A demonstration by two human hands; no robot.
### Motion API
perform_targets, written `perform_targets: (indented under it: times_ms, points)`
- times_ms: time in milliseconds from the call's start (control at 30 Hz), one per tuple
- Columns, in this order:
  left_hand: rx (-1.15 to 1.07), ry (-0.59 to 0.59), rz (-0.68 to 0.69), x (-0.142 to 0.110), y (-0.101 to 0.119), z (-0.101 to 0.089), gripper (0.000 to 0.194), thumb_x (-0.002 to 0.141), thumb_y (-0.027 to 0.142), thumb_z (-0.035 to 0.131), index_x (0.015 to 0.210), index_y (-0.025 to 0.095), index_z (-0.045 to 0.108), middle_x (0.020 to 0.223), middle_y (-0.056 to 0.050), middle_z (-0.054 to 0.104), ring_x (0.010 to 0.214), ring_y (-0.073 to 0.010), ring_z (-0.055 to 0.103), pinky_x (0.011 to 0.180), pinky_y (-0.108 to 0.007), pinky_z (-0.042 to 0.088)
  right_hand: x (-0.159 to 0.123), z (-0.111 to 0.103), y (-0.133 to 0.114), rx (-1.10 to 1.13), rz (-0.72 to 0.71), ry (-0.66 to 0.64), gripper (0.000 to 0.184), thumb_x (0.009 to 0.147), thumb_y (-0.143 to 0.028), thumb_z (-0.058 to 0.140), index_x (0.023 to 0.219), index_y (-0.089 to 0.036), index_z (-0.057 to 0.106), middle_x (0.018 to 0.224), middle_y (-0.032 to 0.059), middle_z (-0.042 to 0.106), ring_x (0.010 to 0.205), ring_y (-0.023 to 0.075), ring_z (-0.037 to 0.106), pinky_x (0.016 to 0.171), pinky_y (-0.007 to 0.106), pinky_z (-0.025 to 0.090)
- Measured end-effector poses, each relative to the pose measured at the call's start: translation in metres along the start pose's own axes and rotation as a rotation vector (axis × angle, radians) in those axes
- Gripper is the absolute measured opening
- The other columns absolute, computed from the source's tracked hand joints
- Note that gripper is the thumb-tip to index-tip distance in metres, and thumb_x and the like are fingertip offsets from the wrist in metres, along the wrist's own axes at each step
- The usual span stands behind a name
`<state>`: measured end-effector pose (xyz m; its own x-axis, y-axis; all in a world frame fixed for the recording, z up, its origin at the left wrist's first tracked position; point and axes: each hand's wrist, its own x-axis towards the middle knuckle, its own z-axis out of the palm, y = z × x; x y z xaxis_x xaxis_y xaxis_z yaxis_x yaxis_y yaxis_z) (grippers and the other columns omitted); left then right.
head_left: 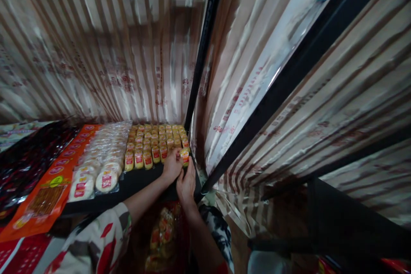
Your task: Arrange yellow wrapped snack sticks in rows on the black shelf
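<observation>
At the right end of the front row, my left hand (172, 166) has its fingers closed on a small yellow wrapped snack packet (184, 154) with a red label. My right hand (186, 183) lies along the right side of that packet, its fingers stretched out and its thumb apart. Rows of similar yellow packets (147, 159) stand upright on the black shelf (138, 184), left of and behind my hands. What is inside the wrappers cannot be made out.
Round white packaged cakes (107, 180) lie to the left, beside a long orange packet (45, 199) and dark shiny packs (28, 167). A black post (201, 55) rises behind the shelf corner. Printed sheeting (135, 51) hangs behind. More yellow packets (162, 235) sit below the shelf.
</observation>
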<state>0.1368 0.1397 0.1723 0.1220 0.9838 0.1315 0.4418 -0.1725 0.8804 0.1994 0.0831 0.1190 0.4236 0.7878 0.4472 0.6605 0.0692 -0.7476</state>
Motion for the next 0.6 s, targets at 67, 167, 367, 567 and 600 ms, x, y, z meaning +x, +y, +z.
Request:
perform_targets:
  times_ms: [67, 167, 367, 567, 600]
  points:
    - [0.019, -0.015, 0.013, 0.013, 0.004, 0.007, 0.037, 0.072, 0.008, 0.048, 0.107, 0.018, 0.056, 0.087, -0.002, 0.058, 0.077, -0.0115, 0.056, 0.077, -0.025, 0.046, 0.010, 0.003, 0.004, 0.010, 0.016, 0.016, 0.058, 0.079, -0.014, 0.033, 0.136, -0.009, 0.028, 0.137, 0.0150, 0.038, 0.129, 0.0214, 0.031, 0.105, 0.043, 0.029]
    - [0.060, -0.035, 0.029, 0.027, 0.010, 0.015, 0.038, 0.073, 0.007, 0.047, 0.109, 0.018, 0.055, 0.089, -0.003, 0.060, 0.083, -0.0132, 0.057, 0.080, -0.026, 0.045, 0.022, 0.008, 0.011, 0.023, 0.026, 0.022, 0.061, 0.077, -0.012, 0.033, 0.137, -0.008, 0.025, 0.139, 0.0160, 0.035, 0.130, 0.0218, 0.030, 0.106, 0.043, 0.028]
    - [0.273, -0.062, 0.115, 0.039, 0.018, 0.024, 0.034, 0.076, 0.013, 0.049, 0.109, 0.019, 0.057, 0.096, -0.004, 0.062, 0.091, -0.0163, 0.055, 0.086, -0.029, 0.041, 0.037, 0.016, 0.028, 0.028, 0.019, 0.046, 0.058, 0.080, -0.015, 0.032, 0.137, -0.007, 0.025, 0.139, 0.0173, 0.034, 0.129, 0.0231, 0.031, 0.106, 0.045, 0.027]
    - [0.419, -0.019, 0.181, 0.049, 0.013, 0.029, 0.031, 0.078, 0.017, 0.049, 0.108, 0.018, 0.058, 0.101, -0.006, 0.062, 0.098, -0.0196, 0.052, 0.091, -0.033, 0.036, 0.043, 0.023, 0.038, 0.026, -0.019, 0.058, 0.060, 0.080, -0.014, 0.033, 0.139, -0.010, 0.023, 0.140, 0.0167, 0.033, 0.130, 0.0238, 0.029, 0.105, 0.047, 0.028]
    - [0.433, -0.016, 0.184, 0.050, 0.012, 0.030, 0.031, 0.078, 0.016, 0.048, 0.108, 0.018, 0.058, 0.102, -0.007, 0.062, 0.099, -0.0200, 0.051, 0.092, -0.034, 0.035, 0.043, 0.024, 0.040, 0.025, -0.032, 0.053, 0.061, 0.079, -0.013, 0.033, 0.139, -0.011, 0.023, 0.141, 0.0158, 0.033, 0.130, 0.0233, 0.029, 0.105, 0.047, 0.027]
